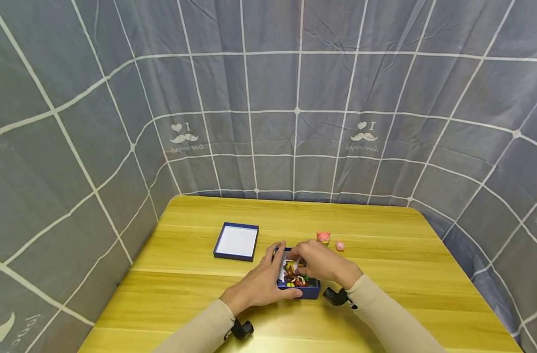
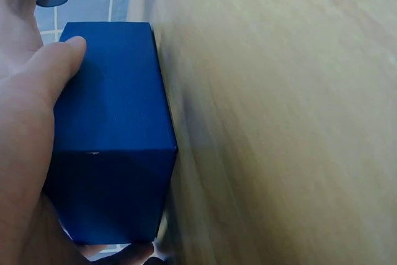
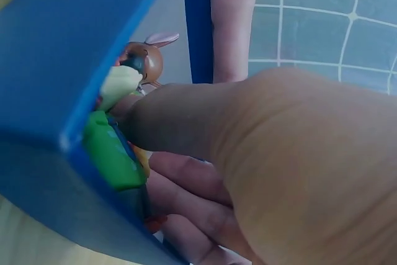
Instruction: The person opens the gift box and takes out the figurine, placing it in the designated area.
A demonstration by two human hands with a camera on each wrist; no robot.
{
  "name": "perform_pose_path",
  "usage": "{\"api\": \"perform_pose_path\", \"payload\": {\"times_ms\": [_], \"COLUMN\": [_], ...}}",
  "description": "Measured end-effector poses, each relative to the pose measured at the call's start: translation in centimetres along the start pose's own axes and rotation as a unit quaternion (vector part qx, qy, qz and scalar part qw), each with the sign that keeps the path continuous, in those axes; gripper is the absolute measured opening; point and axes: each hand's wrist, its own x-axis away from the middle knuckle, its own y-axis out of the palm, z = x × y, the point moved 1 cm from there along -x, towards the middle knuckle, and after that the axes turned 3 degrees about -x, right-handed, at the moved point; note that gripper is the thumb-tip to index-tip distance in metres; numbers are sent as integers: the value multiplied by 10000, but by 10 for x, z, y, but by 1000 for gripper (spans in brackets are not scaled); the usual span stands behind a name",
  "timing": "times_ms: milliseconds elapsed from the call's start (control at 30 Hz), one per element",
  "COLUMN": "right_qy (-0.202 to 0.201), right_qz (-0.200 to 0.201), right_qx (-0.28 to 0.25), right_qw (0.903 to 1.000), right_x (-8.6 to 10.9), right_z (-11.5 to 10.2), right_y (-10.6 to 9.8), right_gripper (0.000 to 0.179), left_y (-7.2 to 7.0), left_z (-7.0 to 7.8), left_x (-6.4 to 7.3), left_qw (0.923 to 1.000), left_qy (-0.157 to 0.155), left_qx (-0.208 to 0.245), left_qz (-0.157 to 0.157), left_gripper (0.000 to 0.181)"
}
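A blue box stands uncovered on the table, with several small toy figures heaped inside. My left hand grips the box from its left side, the thumb along the near wall and the fingers at the far side. My right hand reaches down into the box, thumb and fingers among the toys. In the right wrist view a brown long-eared figure and a green toy piece lie close by the right thumb. The right fingertips are hidden among the toys, so I cannot tell whether they pinch one.
A blue box lid with a white inside lies upturned to the left of the box. Behind the right hand stand a pink eared figure and a smaller pink piece. Grey checked curtains surround the wooden table.
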Motion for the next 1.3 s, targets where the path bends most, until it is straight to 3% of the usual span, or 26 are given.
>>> {"api": "perform_pose_path", "payload": {"times_ms": [533,800,1300], "right_qy": [-146,-267,-192], "right_qz": [-47,139,514], "right_qx": [226,-56,-464], "right_qw": [9996,9995,9974], "right_x": [-4,-2,3], "right_z": [4,7,13], "right_y": [8,6,4], "right_gripper": [22,19,32], "left_y": [3,1,1], "left_z": [0,2,4], "left_x": [2,2,1], "left_qw": [10000,10000,10000], "left_qy": [5,-33,-62], "left_qx": [44,43,43], "left_qz": [-25,2,8], "left_gripper": [136,136,135]}}
